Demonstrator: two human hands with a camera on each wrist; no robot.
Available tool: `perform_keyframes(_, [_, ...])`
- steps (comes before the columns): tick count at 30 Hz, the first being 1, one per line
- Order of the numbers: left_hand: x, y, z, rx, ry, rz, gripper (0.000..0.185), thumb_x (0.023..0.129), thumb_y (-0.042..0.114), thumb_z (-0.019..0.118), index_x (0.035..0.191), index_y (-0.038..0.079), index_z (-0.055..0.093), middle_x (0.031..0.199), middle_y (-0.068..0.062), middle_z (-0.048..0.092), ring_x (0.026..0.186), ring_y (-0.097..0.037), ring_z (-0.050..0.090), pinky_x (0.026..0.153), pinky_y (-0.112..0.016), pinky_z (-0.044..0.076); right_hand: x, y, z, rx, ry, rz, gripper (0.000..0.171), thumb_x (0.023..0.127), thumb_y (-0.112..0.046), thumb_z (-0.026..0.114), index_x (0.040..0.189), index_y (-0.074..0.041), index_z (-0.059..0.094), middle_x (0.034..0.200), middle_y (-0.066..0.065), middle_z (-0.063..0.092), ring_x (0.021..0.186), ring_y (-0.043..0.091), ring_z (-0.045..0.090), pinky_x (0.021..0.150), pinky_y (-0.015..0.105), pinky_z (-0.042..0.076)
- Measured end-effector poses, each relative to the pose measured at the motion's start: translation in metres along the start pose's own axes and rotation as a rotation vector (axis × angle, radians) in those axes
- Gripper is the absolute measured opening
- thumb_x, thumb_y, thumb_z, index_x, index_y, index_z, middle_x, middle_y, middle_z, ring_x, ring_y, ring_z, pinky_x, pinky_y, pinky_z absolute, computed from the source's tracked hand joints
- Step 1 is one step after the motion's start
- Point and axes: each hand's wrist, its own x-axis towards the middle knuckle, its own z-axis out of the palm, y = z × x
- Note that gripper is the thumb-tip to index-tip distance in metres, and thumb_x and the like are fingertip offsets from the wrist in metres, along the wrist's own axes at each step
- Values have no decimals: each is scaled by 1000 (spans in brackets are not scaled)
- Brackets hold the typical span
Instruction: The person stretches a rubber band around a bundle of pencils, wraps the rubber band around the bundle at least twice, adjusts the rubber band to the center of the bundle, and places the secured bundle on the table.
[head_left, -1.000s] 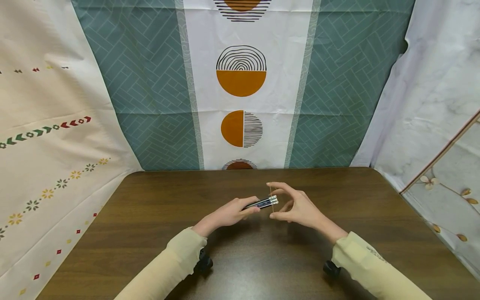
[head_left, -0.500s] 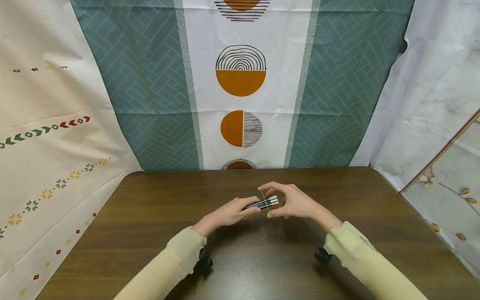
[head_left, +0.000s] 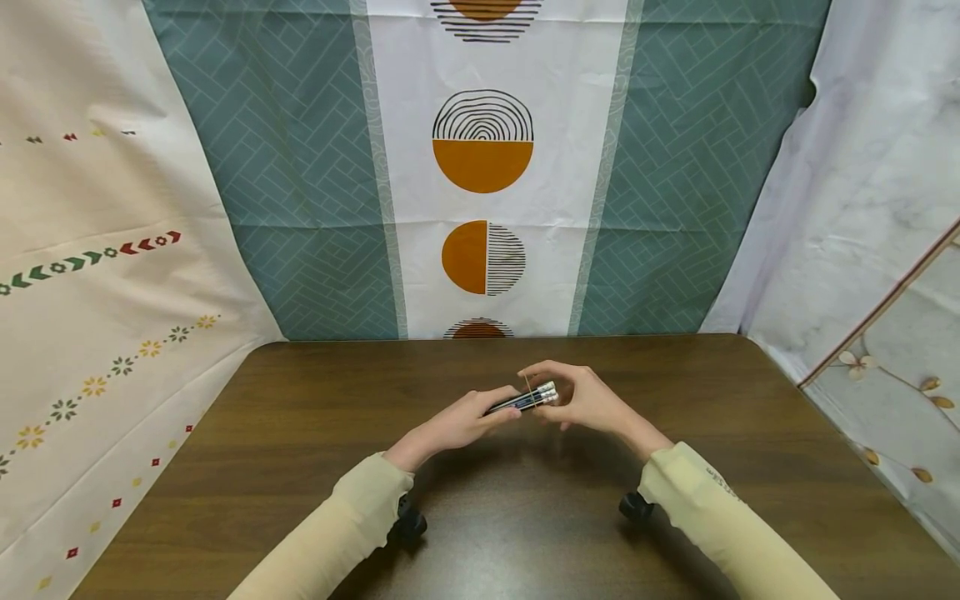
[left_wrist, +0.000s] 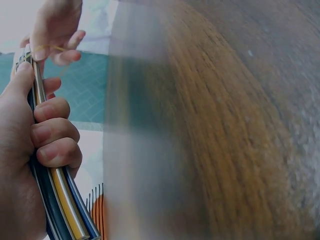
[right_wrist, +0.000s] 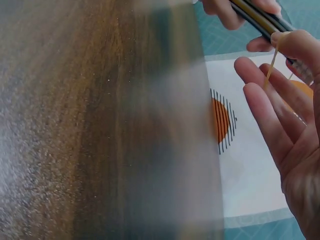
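Lighting: your head view is bright and even, lit from above; soft shadows sit under both forearms on the table (head_left: 300, 433), with a dull sheen lower centre. Distortion: wide-angle bowing toward your frame edges. Focus: head view sharp. Both wrist views show a smeared, blurred vertical band mid-frame; near fingers stay fairly crisp.

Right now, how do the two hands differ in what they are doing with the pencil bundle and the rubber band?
The left hand has its fingers curled round the shafts of the pencil bundle; the right hand works at the bundle's eraser end. The left hand does not touch the rubber band, whereas the right hand has it looped over a fingertip, its other fingers spread loosely. Both are raised above the table, in cream sleeves.
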Motion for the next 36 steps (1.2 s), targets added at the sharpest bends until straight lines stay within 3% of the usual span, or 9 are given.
perform_keyframes(5, [-1,5,-2,5,42,24,25,103,39,49,123,28,57,69,3,42,56,-7,37,56,-23,36,0,5,-1,89,26,-18,51,85,-9,77,133,-12,59,119,16,68,73,38,73,51,48,55])
perform_keyframes(8, [-1,9,-3,-4,70,48,24,103,38,49,123,28,57,68,3,41,56,-7,36,56,-23,35,1,6,-2,134,32,-4,37,89,-10,74,125,-6,65,110,17,72,75,32,75,55,46,57])
perform_keyframes(12, [1,15,-5,-20,100,71,22,103,35,50,122,25,58,72,1,44,59,-8,39,58,-23,36,1,8,-3,187,-1,62,25,94,-11,67,114,4,70,103,27,72,75,24,76,59,42,59])
perform_keyframes(17, [3,19,-7,-71,158,78,21,104,34,49,119,22,58,78,-7,51,63,-10,45,59,-24,39,1,5,-1,220,-59,97,25,94,-12,67,111,5,71,110,35,67,70,21,74,56,36,58])
perform_keyframes(22, [6,18,-8,-150,266,57,25,103,35,50,122,21,56,71,-3,47,58,-11,42,53,-24,35,-2,4,4,208,-89,101,21,93,-15,69,108,-1,74,113,31,68,70,22,74,56,36,58])
perform_keyframes(26, [8,18,-8,-212,322,0,29,103,39,50,129,25,52,69,-1,45,54,-11,39,50,-24,33,-4,3,9,203,-106,84,18,92,-15,70,106,-4,76,112,31,69,69,22,74,54,36,57])
perform_keyframes(31, [13,17,-7,-314,323,-50,34,103,44,47,131,24,49,65,-1,40,50,-11,33,47,-25,30,-7,-3,14,211,-110,34,18,91,-13,70,106,-3,76,108,30,70,68,22,73,45,32,51])
perform_keyframes(36, [16,17,-6,-411,314,-80,33,103,45,46,129,24,48,62,0,36,46,-13,28,41,-25,27,-9,-11,17,247,-74,-26,19,91,-10,70,106,0,75,98,6,78,64,14,71,39,31,41])
